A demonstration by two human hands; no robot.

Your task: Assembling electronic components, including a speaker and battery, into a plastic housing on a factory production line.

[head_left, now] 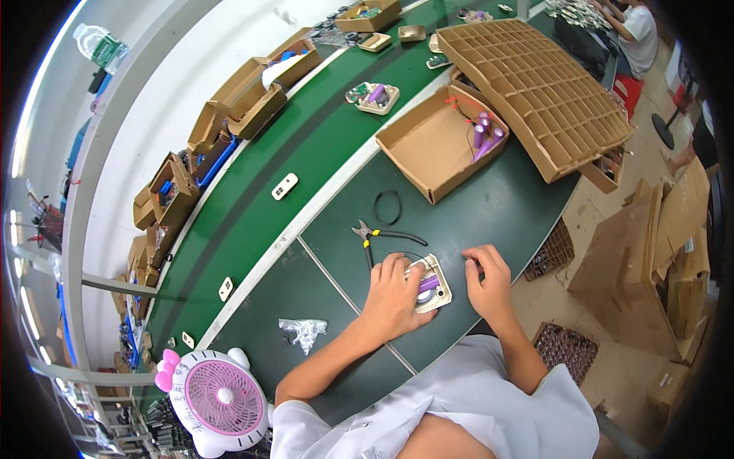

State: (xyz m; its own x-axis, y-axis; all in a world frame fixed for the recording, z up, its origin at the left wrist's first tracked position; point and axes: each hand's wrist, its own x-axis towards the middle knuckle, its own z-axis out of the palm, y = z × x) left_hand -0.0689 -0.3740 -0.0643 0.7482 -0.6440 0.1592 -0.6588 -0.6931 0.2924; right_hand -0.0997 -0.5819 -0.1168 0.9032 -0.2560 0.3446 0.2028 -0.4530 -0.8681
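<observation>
My left hand (pixel 396 300) is closed round a cream plastic housing (pixel 440 278) on the dark green table. Inside the housing lies a purple cylindrical battery cell (pixel 429 284), partly hidden by my fingers. Just to the right, apart from the housing, my right hand (pixel 489 283) is raised with curled fingers pressed together. Something dark shows between its thumb and fingers, too small to name. Beyond my left hand rest side cutters (pixel 375 234) with black and yellow handles, jaws pointing away. A loop of black cable (pixel 388 207) lies behind them.
An open cardboard box (pixel 417 145) holds several purple battery cells (pixel 483 136); a divided cardboard tray (pixel 535 92) leans over it. Left of the table runs a green conveyor (pixel 252 191) carrying small cream housings (pixel 284 187). A clear plastic bag (pixel 304 332) and pink-white fan (pixel 222 398) are at left.
</observation>
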